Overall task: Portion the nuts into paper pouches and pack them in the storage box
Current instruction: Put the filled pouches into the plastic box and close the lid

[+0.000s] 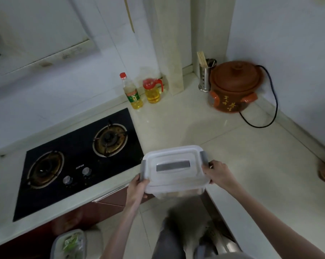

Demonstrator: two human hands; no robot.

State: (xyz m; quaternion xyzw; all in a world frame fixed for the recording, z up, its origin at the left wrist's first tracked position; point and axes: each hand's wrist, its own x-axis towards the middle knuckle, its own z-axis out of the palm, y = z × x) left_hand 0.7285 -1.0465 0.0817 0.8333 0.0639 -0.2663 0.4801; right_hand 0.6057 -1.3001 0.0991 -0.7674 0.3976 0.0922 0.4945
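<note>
lidded storage box point(173, 168) was held at the bench point(242, 156) corner edge, left hand point(137, 187) and right hand point(220, 173) each curled round a side, so a slipped grip could have dropped it to the floor.

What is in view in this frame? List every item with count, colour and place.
storage box: 1, clear, white lid with grey clips, held over the counter corner
gas hob: 1, black, two burners, left counter
oil bottle: 1, yellow, red cap, by the wall
oil jug: 1, yellow, red top, beside the bottle
clay pot: 1, brown, lidded, back corner
chopstick holder: 1, steel, behind the pot
bin: 1, on the floor
left hand: grips the box
right hand: grips the box
</note>
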